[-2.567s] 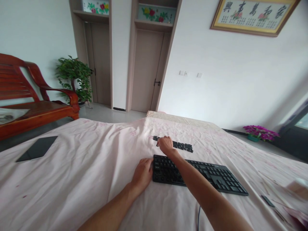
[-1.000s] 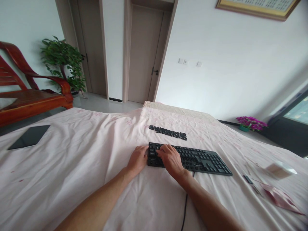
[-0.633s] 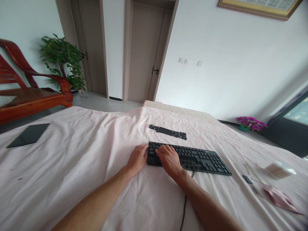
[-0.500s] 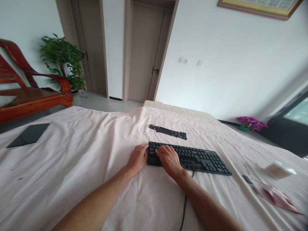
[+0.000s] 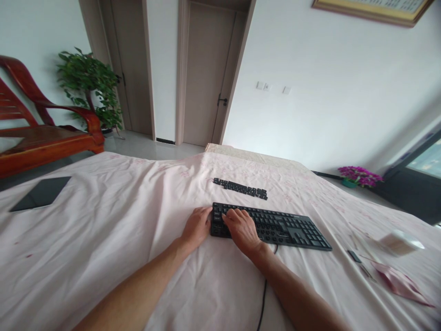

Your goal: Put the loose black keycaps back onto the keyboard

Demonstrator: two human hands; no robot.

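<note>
A black keyboard (image 5: 299, 230) lies on the pink floral cloth, and several keys are off its left and lower part, where bare sockets show. At its left end my left hand (image 5: 197, 226) grips the edge, fingers closed against the corner. Over the left keys rests my right hand (image 5: 241, 228), its fingers curled and its thumb at the left key columns. Whatever is between those fingertips is hidden under the hand. Beyond the keyboard, loose black keycaps (image 5: 239, 187) lie in rows on the cloth.
Right of the keyboard lie a small brush-like tool (image 5: 354, 256), a pink cloth (image 5: 399, 281) and a clear round container (image 5: 401, 242) with thin sticks nearby. A dark tablet (image 5: 41, 194) lies at the far left. The keyboard's cable (image 5: 263, 299) runs toward me.
</note>
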